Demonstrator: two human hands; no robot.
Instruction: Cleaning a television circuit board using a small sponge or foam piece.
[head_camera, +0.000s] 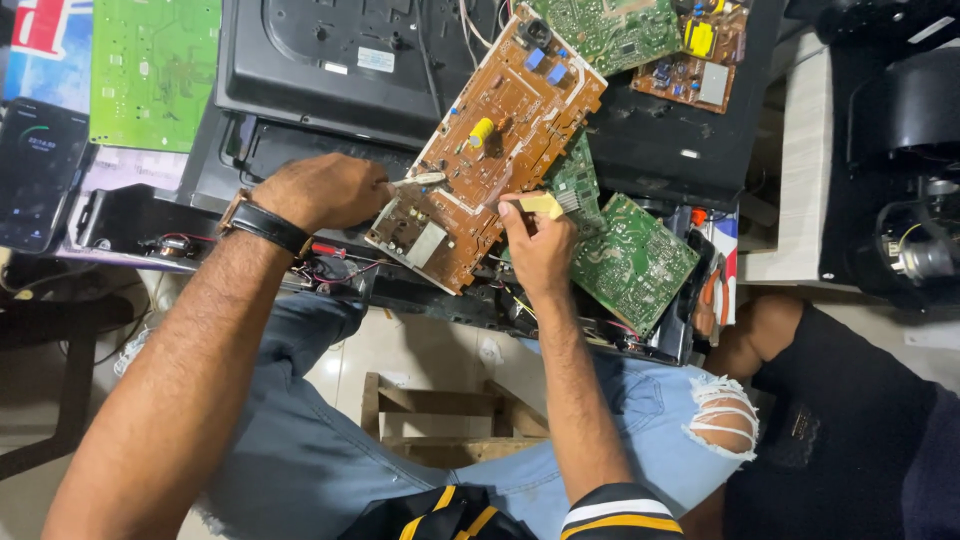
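A brown circuit board (500, 140) lies tilted on black equipment, with a yellow capacitor and blue parts on it. My left hand (320, 190), with a watch on the wrist, grips a thin metal tool (420, 180) whose tip touches the board. My right hand (540, 245) pinches a small beige piece (543, 205) against the board's lower right edge.
Green circuit boards lie at lower right (630, 260), upper left (155, 70) and top (610, 30). A phone (38, 170) with a lit screen sits at far left. Another person's knee in black clothing (830, 420) is at right. A wooden stool (450, 415) shows between my legs.
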